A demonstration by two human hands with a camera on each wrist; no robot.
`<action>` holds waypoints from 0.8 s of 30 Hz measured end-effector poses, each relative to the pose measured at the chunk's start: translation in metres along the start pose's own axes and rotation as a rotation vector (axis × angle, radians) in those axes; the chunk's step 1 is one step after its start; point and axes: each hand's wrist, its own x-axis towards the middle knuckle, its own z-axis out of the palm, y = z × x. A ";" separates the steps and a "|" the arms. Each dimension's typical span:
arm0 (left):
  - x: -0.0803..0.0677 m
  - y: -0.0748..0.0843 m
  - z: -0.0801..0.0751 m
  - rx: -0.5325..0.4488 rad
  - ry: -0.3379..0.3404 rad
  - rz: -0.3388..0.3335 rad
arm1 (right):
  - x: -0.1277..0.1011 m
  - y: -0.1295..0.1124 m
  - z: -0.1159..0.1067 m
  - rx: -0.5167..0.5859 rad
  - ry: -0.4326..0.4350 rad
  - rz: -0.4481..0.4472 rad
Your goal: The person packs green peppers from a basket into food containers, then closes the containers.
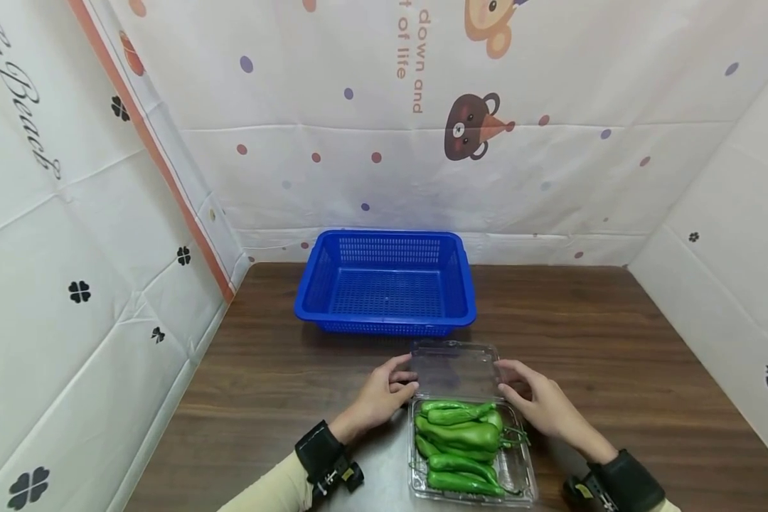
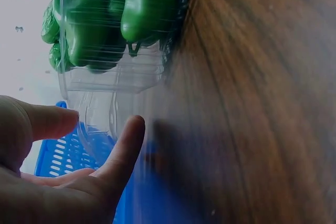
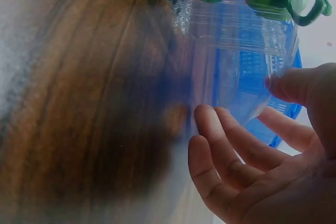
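A clear plastic clamshell box stands on the table, filled with several green peppers. Its hinged lid lies folded back on the far side. At the lid's left side is my left hand, its thumb and fingertips at the edge. My right hand is on the opposite side, thumb at the lid's edge and fingers loosely bent. In the left wrist view, the thumb meets the lid's rim while the index finger reaches low beside it. The right wrist view shows the lid next to the spread fingers.
A blue perforated basket sits just beyond the lid, with nothing visible inside it. Below lies a brown wood-grain table. Printed white cloth hangs behind and along both sides of the table.
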 end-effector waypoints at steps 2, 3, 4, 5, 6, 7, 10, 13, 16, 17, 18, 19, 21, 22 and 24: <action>-0.001 -0.001 0.001 -0.015 0.002 0.003 | -0.001 0.000 0.001 0.012 0.003 -0.008; -0.001 -0.001 0.001 -0.020 0.004 0.006 | -0.002 0.000 0.002 0.021 0.005 -0.010; -0.001 -0.001 0.001 -0.021 0.006 0.010 | -0.003 0.000 0.002 0.024 0.009 -0.016; -0.002 -0.001 0.002 -0.021 0.009 0.010 | -0.003 0.001 0.003 0.029 0.014 -0.020; -0.002 0.000 0.002 -0.020 0.012 0.013 | -0.004 0.001 0.003 0.032 0.019 -0.026; -0.003 0.000 0.002 -0.020 0.013 0.017 | -0.005 0.001 0.004 0.038 0.025 -0.035; -0.004 0.000 0.002 -0.026 0.017 0.027 | -0.006 0.003 0.005 0.059 0.040 -0.053; -0.005 -0.001 0.002 -0.047 0.017 0.032 | -0.007 0.003 0.006 0.098 0.049 -0.075; -0.006 0.000 0.002 -0.068 0.018 0.031 | -0.008 0.003 0.006 0.122 0.054 -0.072; -0.006 0.000 0.002 -0.073 0.019 0.029 | -0.009 0.003 0.006 0.127 0.055 -0.072; -0.006 0.000 0.002 -0.074 0.020 0.026 | -0.009 0.003 0.006 0.130 0.060 -0.070; -0.006 0.001 0.002 -0.077 0.023 0.023 | -0.009 0.003 0.006 0.131 0.063 -0.065; -0.006 0.000 0.002 -0.079 0.025 0.019 | -0.010 0.003 0.006 0.131 0.071 -0.067; -0.006 0.000 0.002 -0.078 0.026 0.016 | -0.010 0.002 0.006 0.134 0.078 -0.069; -0.006 0.000 0.002 -0.082 0.024 0.011 | -0.010 0.003 0.006 0.142 0.086 -0.074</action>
